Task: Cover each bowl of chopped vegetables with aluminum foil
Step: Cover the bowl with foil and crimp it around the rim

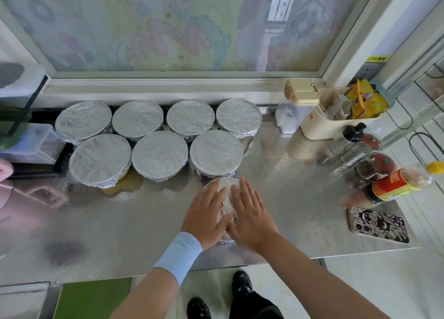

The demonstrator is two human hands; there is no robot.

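Close to the front edge of the steel counter (120,222), a little right of its middle, the left hand (206,213) and the right hand (249,211) lie side by side, palms down, fingers straight and together. They hold nothing; they press flat on the foil (227,209) spread over the nearest bowl (225,240). This looks like smoothing, pushing the sheet taut across the rim so it grips the sides, and the bowl sits near the edge probably so both arms can bear straight down on it. Its contents are hidden by foil and hands. A pale blue wristband (179,252) circles the left wrist. To the right, also near the front edge, a phone (378,225) lies face down, seemingly parked clear of the work. Just beyond the hands a front row of three covered bowls (159,155) stands rim to rim, and behind it a back row of four (137,118) runs along the far edge under the window. They seem packed tight to leave working room in front. All seven show foil crimped under the rims, so this bowl appears to be the last. Along the right edge stand a sauce bottle (403,183) and shakers, and a cream caddy (319,126) fills the far right corner.
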